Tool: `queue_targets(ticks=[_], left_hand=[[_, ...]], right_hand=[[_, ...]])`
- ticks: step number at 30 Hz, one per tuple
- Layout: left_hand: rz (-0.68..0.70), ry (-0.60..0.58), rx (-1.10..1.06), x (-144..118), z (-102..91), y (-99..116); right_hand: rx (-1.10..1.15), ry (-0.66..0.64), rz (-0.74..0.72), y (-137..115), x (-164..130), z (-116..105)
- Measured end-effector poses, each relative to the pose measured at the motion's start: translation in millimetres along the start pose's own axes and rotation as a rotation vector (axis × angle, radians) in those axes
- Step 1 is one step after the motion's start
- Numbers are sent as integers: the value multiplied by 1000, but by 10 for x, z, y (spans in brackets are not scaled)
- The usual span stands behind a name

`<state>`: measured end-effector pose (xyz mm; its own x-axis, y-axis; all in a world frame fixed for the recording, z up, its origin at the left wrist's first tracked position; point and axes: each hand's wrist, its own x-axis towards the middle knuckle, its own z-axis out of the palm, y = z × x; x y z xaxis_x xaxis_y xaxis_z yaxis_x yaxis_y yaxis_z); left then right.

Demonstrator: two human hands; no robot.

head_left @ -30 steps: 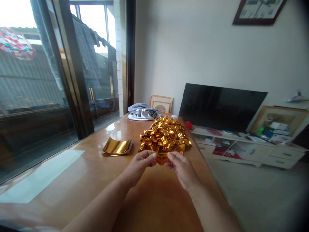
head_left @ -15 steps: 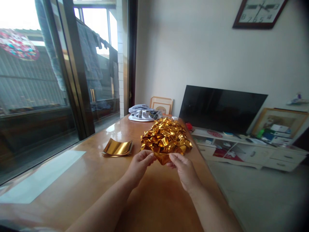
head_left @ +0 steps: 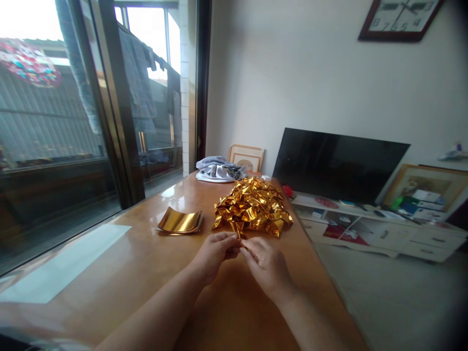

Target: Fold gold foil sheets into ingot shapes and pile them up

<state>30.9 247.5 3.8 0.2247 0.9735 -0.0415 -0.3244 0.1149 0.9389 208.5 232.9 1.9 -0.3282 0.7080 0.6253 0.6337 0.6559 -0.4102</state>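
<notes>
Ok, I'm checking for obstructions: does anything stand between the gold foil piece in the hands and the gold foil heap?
Nothing visible does. The foil piece, held between the left hand and right hand, appears right at the near edge of the foil heap; I can't tell whether piece and heap touch.

Head Camera: Position and Field of View

The camera sits on the person's head, above the table [head_left: 146, 258]. It faces forward and down along the table, toward the far wall [head_left: 274, 73]. The forearms [head_left: 153, 312] enter from the bottom edge; the left hand [head_left: 217, 254] and right hand [head_left: 268, 269] lie near the lens, below frame centre. The gold pile [head_left: 256, 204] lies just beyond them. The field is wide, covering the glass door [head_left: 73, 126] at left and the TV [head_left: 336, 168] and floor [head_left: 365, 287] at right. The top edge crops the clock [head_left: 400, 20].
</notes>
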Motion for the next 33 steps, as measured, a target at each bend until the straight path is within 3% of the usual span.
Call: queue_targets(ticks=[5,9,12,16,20,24,33], left_hand=[[46,14,47,8,3,-2],[117,74,148,-8,37,18],[155,62,243,-23,47,38],[142,-6,271,-46,65,52],[99,-132,193,-104,127,81],[97,-221,192,-162,180,127],[116,-211,258,-114,91,56]], right_hand=[[-89,-60,-15,-115,-1,-20],[-13,-95,-26,-159,-12,-65],[102,18,71,-98,0,-79],[332,180,317,45,37,-79],[674,32,501,74,62,-123],[955,-106,528,13,80,-203],[922,-102,532,32,102,-249]])
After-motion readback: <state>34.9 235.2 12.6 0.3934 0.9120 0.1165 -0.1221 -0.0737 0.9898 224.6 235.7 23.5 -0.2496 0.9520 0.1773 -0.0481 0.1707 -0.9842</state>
